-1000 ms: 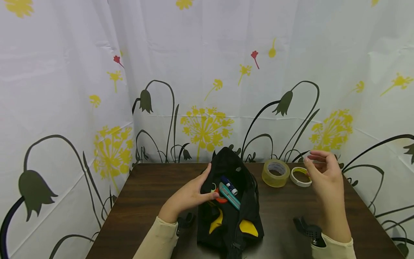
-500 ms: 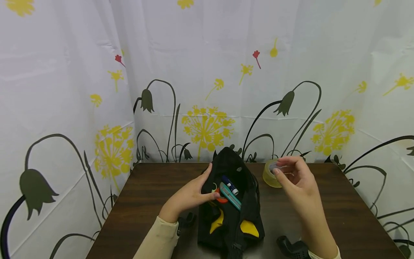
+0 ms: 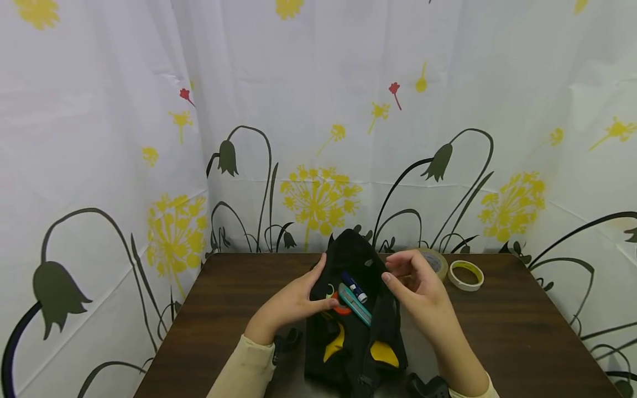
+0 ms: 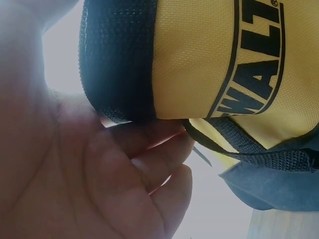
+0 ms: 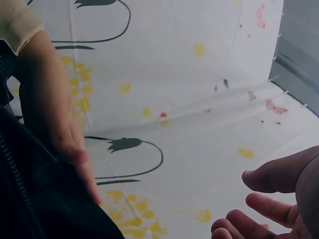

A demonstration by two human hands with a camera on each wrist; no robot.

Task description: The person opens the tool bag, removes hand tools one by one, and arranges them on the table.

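Observation:
A black zippered tool bag with yellow patches stands open on the table. My left hand grips its left rim, thumb inside the opening. In the left wrist view, the fingers of my left hand curl behind the bag's yellow lettered side. Inside the bag lie a teal utility knife, a dark blue tube with a pale end and a red-orange item, partly hidden. Beside the right rim is my right hand, fingers loosely bent. The right wrist view shows this hand holding nothing.
Behind my right hand, a roll of clear packing tape is partly hidden. Right of it lies a narrow white tape roll. The brown wooden table meets a flower-printed curtain at its back edge.
From beside the white tape roll, my right hand has moved left, past the clear tape, to the bag's right rim. My left hand keeps its grip on the bag.

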